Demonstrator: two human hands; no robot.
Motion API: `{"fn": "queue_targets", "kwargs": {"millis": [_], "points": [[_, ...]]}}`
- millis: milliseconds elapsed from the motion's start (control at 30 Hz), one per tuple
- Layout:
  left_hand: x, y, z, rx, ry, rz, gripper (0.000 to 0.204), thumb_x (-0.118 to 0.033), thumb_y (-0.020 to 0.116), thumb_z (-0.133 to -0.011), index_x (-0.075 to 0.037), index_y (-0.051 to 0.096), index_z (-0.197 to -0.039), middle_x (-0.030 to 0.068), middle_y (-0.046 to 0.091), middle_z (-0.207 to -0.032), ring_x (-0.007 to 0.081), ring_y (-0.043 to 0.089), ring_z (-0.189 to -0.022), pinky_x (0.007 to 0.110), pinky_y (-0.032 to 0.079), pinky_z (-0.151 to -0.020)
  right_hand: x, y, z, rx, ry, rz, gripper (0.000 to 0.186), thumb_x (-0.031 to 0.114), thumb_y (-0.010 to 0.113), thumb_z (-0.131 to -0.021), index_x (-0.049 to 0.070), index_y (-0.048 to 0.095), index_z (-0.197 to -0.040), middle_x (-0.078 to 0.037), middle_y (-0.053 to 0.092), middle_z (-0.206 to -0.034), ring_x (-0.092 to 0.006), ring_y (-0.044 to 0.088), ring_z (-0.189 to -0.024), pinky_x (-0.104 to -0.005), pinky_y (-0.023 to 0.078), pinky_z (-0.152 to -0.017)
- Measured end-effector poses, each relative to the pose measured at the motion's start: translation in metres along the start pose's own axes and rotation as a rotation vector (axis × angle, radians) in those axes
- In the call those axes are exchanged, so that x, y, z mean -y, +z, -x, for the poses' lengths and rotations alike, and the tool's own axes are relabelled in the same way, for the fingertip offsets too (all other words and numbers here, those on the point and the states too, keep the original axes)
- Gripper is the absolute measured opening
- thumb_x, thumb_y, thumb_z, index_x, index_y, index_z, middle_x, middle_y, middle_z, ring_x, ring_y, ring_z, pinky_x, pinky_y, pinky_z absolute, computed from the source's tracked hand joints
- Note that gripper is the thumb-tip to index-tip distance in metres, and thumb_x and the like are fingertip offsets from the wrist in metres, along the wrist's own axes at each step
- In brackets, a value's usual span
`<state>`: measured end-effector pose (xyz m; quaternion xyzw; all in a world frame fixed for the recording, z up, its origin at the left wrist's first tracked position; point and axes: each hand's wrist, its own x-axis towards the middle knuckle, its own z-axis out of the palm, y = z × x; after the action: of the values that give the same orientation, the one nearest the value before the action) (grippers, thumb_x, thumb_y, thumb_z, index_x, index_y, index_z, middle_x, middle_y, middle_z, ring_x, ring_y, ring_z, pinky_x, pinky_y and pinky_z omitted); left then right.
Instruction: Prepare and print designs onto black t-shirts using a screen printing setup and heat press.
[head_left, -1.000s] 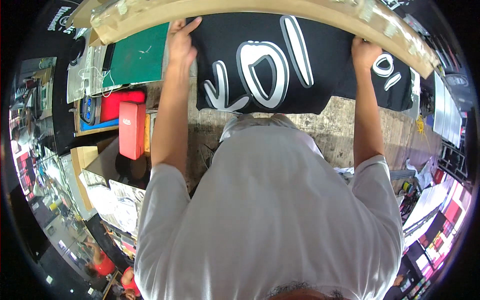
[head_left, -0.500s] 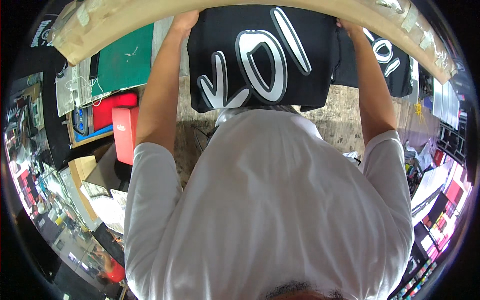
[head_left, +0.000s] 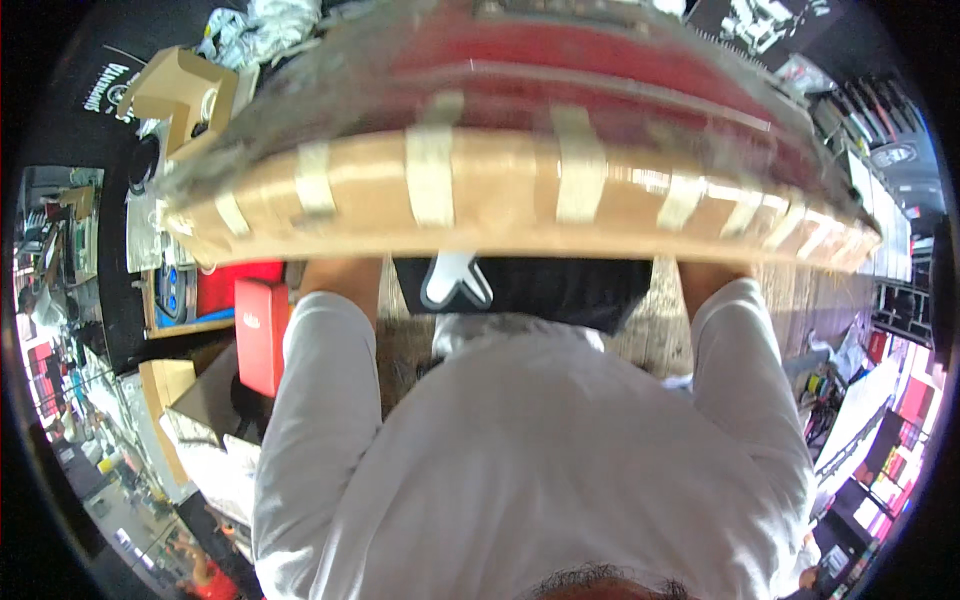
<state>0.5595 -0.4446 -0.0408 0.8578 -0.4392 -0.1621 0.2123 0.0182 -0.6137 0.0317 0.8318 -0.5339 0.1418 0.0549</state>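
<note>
Black cloth [head_left: 570, 288] lies at frame centre, visible long axis left–right, lower edge facing down-frame, between left forearm [head_left: 345, 278] and right forearm [head_left: 712, 284]; hands hidden by taped cardboard [head_left: 510, 190], grip indeterminable.

Panel [head_left: 510, 185] over both hidden hands, cloth [head_left: 560, 288] beneath it, between the forearms [head_left: 338, 283]; box [head_left: 260, 338] left of the left hand

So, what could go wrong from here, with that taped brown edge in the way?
Two things, perhaps. The taped cardboard edge hides both hands and part of the black cloth from this camera, so a crease or a slip there could go unseen in this view. And the red box appears close beside the left sleeve, so an outward swing of that arm might knock it.
</note>
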Motion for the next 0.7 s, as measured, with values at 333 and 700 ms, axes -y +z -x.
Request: {"fn": "queue_targets", "kwargs": {"millis": [333,700], "points": [[0.028,0.012,0.012,0.128,-0.17,-0.034,0.035,-0.03,0.066,-0.096,0.003,0.069,-0.106,0.0108,0.069,-0.103,0.0202,0.06,-0.096,0.033,0.046,-0.087,-0.008,0.02,0.033,0.135,0.035,-0.038,0.052,0.052,0.058,-0.095,0.002,0.07,-0.1,-0.013,0.069,-0.087,-0.0256,0.064,-0.078,-0.0396,0.052,-0.072],[0.017,-0.034,0.147,0.075,-0.201,0.635,0.041,-0.036,0.069,-0.096,0.004,0.069,-0.084,0.0042,0.063,-0.072,0.0127,0.056,-0.068,0.031,0.046,-0.066,-0.029,0.047,0.157,0.44,0.965,-0.987,0.086,0.079,0.045,-0.091,-0.001,0.069,-0.072,-0.008,0.056,-0.052,-0.0193,0.06,-0.049,-0.0313,0.051,-0.055]]}}
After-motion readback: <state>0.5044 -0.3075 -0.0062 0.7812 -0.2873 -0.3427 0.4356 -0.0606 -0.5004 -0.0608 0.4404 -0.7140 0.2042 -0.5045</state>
